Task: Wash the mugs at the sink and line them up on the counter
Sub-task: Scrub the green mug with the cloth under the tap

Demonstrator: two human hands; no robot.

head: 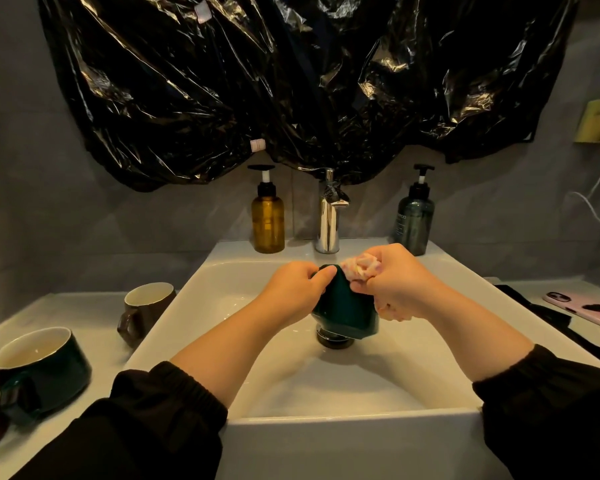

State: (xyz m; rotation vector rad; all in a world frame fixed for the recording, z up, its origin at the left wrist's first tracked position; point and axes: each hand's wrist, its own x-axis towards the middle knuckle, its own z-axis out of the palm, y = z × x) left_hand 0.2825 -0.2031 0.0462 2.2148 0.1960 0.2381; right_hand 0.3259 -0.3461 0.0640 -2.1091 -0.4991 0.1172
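Left on the tabletop [94, 323], upright: dark green mug [39, 368], then brown mug [146, 313] beside the sink [326, 426]. Behind it: amber pump bottle [267, 220], faucet [328, 223], grey pump bottle [414, 220]. Above the drain [333, 341], left hand [291, 294], fingers [307, 273] curled round a third mug [343, 313]; right hand [399, 285], fingers [364, 288] clenching a pink cloth [361, 266] against it.

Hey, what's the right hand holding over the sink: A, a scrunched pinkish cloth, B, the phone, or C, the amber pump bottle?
A: the right hand grips a scrunched pinkish cloth against the dark green ceramic mug, which the left hand holds over the white sink.
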